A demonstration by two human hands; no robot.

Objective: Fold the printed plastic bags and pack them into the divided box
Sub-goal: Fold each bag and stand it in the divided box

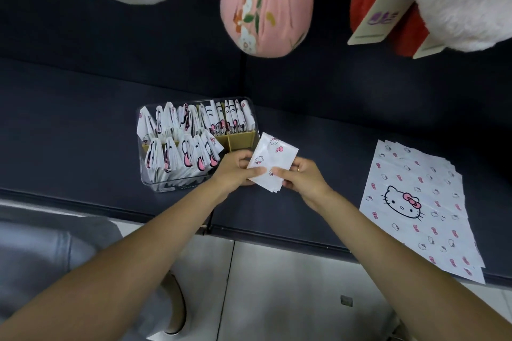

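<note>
Both hands, left hand [235, 167] and right hand [300, 177], pinch the folded bag [273, 163] beside the divided box [194, 144]; slick plastic may spring open if the fingers loosen.

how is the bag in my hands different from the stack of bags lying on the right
The folded bag is a small packet; the flat stack is spread at full size. The folded bag is held up by both hands; the stack lies on the dark surface. Both are white with pink bows.
</note>
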